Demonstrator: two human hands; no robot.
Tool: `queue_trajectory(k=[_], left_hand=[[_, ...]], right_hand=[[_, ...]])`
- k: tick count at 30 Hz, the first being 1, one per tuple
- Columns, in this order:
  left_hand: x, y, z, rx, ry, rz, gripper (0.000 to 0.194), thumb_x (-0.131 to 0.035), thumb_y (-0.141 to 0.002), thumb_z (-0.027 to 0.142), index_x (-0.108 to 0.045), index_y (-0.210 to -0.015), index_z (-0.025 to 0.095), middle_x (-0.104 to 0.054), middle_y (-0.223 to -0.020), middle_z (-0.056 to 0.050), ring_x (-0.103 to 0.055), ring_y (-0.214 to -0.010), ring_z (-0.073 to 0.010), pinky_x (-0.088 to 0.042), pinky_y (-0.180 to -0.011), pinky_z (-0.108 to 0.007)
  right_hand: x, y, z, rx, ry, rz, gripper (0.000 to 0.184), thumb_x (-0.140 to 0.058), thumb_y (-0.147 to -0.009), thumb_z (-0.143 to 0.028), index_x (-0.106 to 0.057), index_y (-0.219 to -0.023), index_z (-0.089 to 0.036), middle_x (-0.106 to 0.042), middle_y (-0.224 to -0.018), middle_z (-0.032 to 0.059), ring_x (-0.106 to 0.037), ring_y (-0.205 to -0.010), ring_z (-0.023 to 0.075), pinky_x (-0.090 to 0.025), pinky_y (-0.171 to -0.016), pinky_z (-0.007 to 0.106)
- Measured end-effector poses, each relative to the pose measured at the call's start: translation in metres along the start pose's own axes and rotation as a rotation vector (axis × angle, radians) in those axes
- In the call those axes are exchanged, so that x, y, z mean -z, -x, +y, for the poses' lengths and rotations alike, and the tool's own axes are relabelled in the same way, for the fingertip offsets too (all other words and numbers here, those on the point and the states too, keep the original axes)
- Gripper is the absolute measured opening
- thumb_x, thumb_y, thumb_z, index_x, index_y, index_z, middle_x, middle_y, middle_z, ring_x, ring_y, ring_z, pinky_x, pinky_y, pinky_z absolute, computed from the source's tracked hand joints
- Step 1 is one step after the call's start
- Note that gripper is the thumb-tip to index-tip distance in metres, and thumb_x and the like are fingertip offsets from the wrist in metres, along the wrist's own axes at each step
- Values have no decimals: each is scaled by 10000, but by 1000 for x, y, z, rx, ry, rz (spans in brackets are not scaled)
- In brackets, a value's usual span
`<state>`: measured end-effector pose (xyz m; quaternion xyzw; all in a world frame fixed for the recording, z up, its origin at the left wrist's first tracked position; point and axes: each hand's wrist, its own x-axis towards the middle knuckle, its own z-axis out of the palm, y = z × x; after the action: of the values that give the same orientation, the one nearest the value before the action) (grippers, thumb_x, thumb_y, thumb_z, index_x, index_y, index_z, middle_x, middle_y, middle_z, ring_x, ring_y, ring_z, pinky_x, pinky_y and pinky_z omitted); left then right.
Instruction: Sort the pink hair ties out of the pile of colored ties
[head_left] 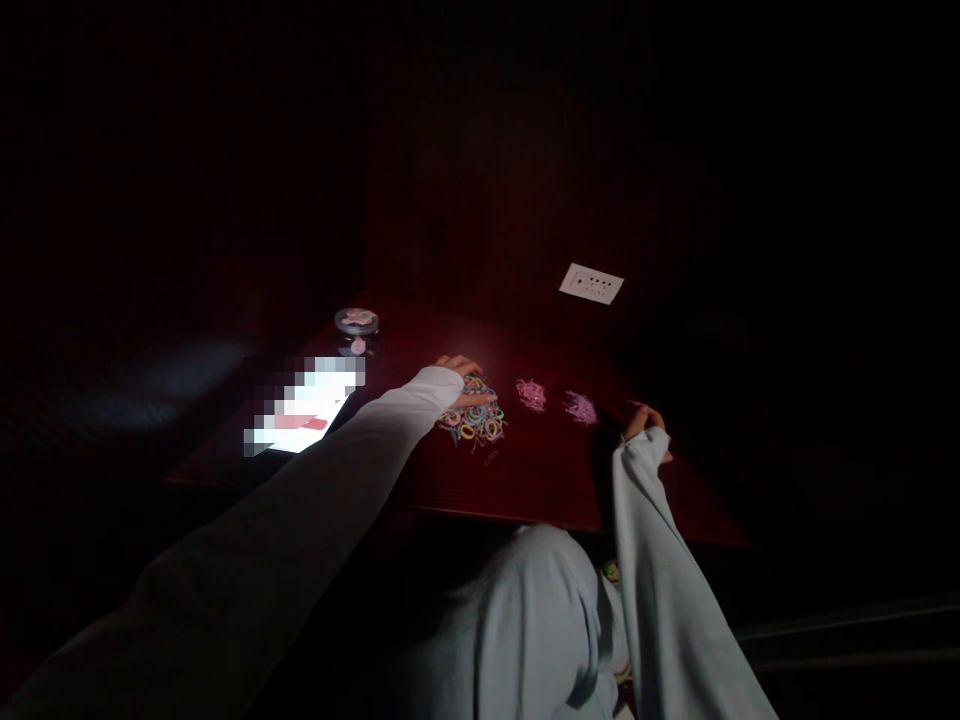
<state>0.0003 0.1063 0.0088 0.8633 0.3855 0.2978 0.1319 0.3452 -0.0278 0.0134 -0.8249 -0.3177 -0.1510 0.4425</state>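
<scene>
A heap of small many-coloured rubber bands lies on a dark red table. My left hand rests on the far side of that heap, fingers curled onto the bands. Two smaller piles lie to the right: a pink pile and a purple pile. My right hand is just right of the purple pile, near the table's edge, fingers bent; what they hold, if anything, is too dark to see. Both arms wear pale long sleeves.
A small clear jar with a lid stands at the table's back left. A lit, blurred screen lies left of my left arm. A white wall socket is on the dark wall behind. The surroundings are nearly black.
</scene>
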Motion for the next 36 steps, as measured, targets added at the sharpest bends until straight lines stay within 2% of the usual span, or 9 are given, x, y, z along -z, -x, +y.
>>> queue_trajectory(k=[3,7,11,14,19,23,25,29,36], left_hand=[[-2,3,1,-50,13,-86,639,-735,-810,695,-665,-1325,323,-703,-1297,-65,-652,-1148,-282,-485,-1018,-363],[1,-5,-3,-82,35,-151,493,-797,-775,611,-746,-1176,331,-755,-1199,-33,-668,-1127,-265,-501,-980,-325],[3,-12,-6,-108,101,-147,279,-751,-828,500,-797,-1012,296,-783,-1085,-19,-694,-1031,-220,-507,-923,-288],[1,-15,-8,-50,158,-132,257,-698,-858,456,-808,-992,265,-771,-891,-9,-677,-820,-178,-493,-759,-264],[-1,-17,-12,42,206,-110,231,-696,-849,381,-816,-970,225,-663,-671,16,-554,-621,-136,-396,-599,-246],[0,-18,-14,102,257,-114,233,-698,-849,340,-812,-999,202,-655,-678,12,-536,-589,-127,-382,-560,-235],[1,-18,-14,101,274,-120,233,-698,-849,322,-809,-1006,189,-662,-693,8,-541,-595,-122,-388,-561,-223],[2,-19,-17,53,306,-94,211,-673,-844,262,-804,-977,165,-697,-748,-6,-563,-647,-117,-417,-603,-202],[-5,-23,-30,114,411,-41,247,-581,-774,166,-778,-921,136,-652,-667,7,-525,-579,-91,-394,-547,-166]], right_hand=[[4,3,-10,-94,-16,10,488,-325,-974,-498,-729,-1104,-257,-565,-818,50,-491,-875,262,-355,-930,462],[9,8,-21,-93,-8,11,491,-330,-988,-482,-746,-1103,-248,-536,-839,63,-496,-866,269,-362,-913,450],[10,15,-33,-5,-27,-16,505,-301,-1007,-478,-736,-1105,-242,-585,-871,67,-520,-907,267,-330,-956,452],[6,24,-47,132,-50,-67,491,-301,-1018,-463,-734,-1084,-242,-657,-935,82,-523,-953,265,-299,-982,447],[-13,49,-79,394,-164,-275,500,-335,-1022,-525,-750,-1013,-246,-720,-1011,88,-508,-990,265,-285,-993,428],[-40,73,-109,367,-320,-418,532,-336,-1034,-569,-749,-1015,-233,-698,-962,86,-524,-943,256,-313,-940,398],[-49,81,-119,411,-294,-440,455,-401,-1033,-525,-751,-1008,-235,-702,-955,73,-525,-943,246,-297,-940,395],[-51,88,-121,591,-175,-460,268,-541,-1006,-405,-767,-1001,-260,-733,-976,45,-510,-1006,246,-256,-941,389],[-42,90,-110,609,-163,-500,211,-592,-983,-364,-778,-1008,-267,-726,-960,35,-502,-1003,243,-257,-917,377]])
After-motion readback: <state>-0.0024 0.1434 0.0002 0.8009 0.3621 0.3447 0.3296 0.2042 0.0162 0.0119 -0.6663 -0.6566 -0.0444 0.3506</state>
